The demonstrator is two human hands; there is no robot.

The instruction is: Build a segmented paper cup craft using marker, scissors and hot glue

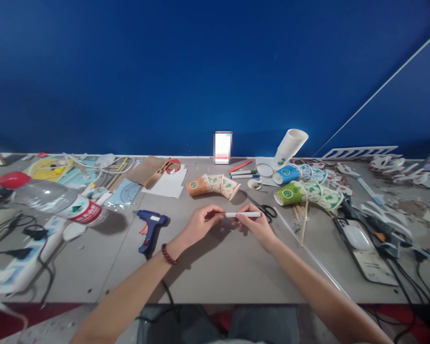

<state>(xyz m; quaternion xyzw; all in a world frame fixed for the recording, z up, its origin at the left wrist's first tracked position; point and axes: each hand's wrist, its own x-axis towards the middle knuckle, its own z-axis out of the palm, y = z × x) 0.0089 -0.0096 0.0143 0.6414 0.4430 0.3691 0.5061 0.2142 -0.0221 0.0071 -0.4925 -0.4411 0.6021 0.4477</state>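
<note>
Head view, left to right. Bottle, far left. Blue glue gun, lying left of the hands. Left hand: thumb and forefinger pinched at the pen's left end; what they cover cannot be told. Orange paper cups, bent row, just beyond. White pen: between both hands, above the table, long axis running left to right. Right hand: nearer the pen's middle, fingers grasping its barrel. Scissors, just beyond, right. Phone, well right.
</note>
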